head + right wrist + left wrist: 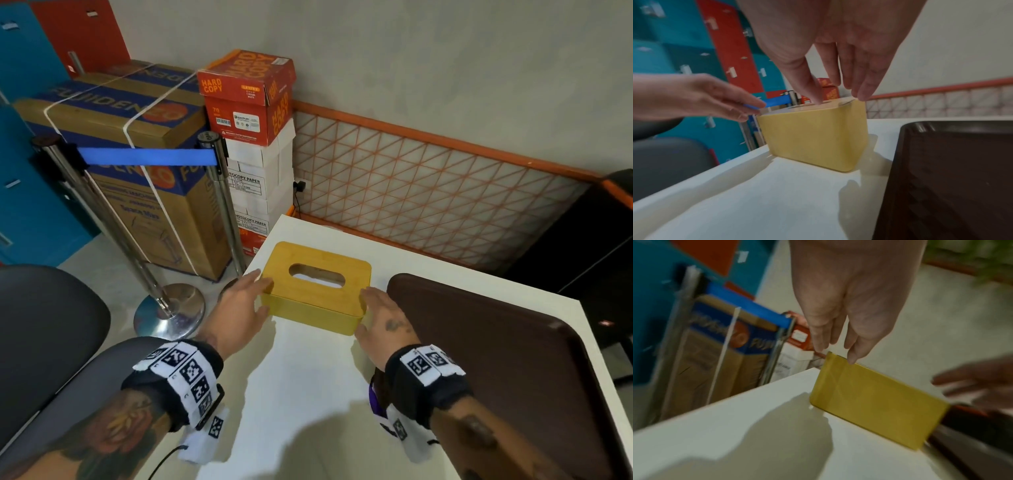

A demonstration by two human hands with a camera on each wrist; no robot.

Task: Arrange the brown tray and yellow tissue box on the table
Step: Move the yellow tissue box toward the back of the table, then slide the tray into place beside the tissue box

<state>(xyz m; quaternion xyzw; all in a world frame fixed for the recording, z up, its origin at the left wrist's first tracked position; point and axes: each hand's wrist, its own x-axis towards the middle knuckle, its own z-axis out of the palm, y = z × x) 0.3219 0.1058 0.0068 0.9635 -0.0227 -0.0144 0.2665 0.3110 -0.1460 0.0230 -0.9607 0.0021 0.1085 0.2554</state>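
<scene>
Head view: the yellow tissue box (pixel 317 287) sits on the white worktop (pixel 308 394), left of the brown tray (pixel 513 370), between the left hand (pixel 239 308) and right hand (pixel 380 318). Wrist views: each grip is apart, fingers straight, fingertips at the box's top edges.

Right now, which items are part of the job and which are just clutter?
Job: yellow tissue box, brown tray, white table, left hand and right hand at the box's ends.

Clutter: paper cartons, big cardboard box, barrier posts, chair.
</scene>
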